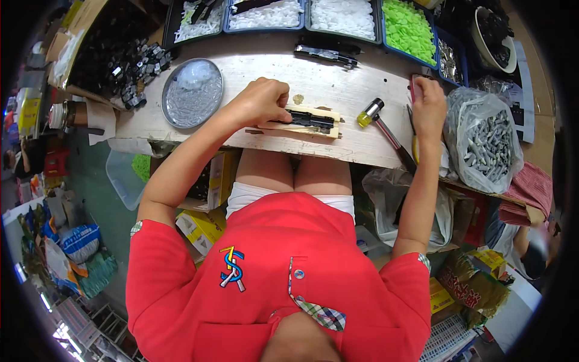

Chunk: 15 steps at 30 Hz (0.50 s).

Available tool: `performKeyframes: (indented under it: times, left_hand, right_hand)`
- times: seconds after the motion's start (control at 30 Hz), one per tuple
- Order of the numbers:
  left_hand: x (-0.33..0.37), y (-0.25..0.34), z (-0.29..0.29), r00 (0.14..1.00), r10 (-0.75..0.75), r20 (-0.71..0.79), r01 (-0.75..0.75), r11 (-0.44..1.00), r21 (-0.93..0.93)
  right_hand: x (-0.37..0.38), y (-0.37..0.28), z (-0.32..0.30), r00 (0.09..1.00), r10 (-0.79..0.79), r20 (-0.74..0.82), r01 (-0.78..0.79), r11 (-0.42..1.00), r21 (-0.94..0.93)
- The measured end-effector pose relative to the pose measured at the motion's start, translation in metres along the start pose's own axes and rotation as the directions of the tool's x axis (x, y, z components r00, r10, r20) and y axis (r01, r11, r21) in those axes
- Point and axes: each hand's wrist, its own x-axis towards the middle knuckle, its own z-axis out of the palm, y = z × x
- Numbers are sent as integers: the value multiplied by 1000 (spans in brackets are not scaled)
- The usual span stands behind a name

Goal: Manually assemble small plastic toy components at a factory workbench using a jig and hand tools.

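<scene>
My left hand is closed over the left end of a long black plastic part, its thumb pressed onto it. The part lies in a pale wooden block near the table's front edge. My right hand is at the right, fingers bent down together beside a small red tray; whatever its fingertips hold is hidden. Between the hands lies a mallet with a yellow and black head, its handle end close to my right forearm. Another black assembly rests farther back.
Along the back stand bins of white pieces and bright green pieces. A round metal dish and a heap of black parts are at left. A clear bag of grey pieces sits at right.
</scene>
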Motion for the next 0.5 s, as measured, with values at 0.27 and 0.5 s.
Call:
performKeyframes:
  times: [0.27, 0.5]
  left_hand:
    - [22, -1, -30, 988, -154, -6, 140, 913, -383]
    - [143, 44, -58, 815, 379, -439, -179, 884, 431]
  right_hand:
    - [-6, 50, 1, 955, 239, 174, -154, 905, -396]
    - [1, 61, 15, 905, 354, 234, -229, 872, -432]
